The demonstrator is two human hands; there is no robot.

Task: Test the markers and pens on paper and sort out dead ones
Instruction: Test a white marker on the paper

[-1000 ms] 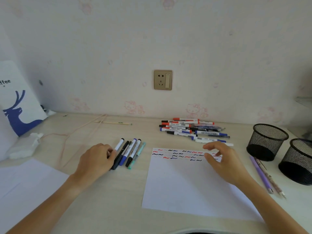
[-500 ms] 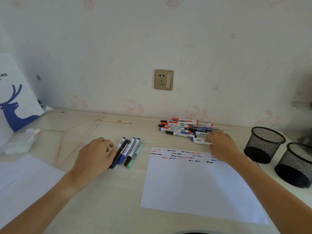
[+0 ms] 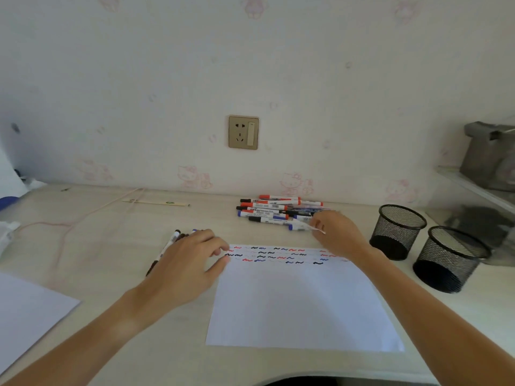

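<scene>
- The right hand (image 3: 338,234) pinched a thin pen (image 3: 316,229) at the near edge of the marker pile (image 3: 274,211), which lay on the table (image 3: 117,243) behind the paper (image 3: 301,302).
- The pen looked light, stiff and smooth, best held mid-barrel.
- The left hand (image 3: 189,263) lay loose, holding nothing, over a smaller row of markers (image 3: 167,246).
- Two mesh cups (image 3: 397,232) stood right of the paper; their insides looked dark, and their contents could not be told.
</scene>
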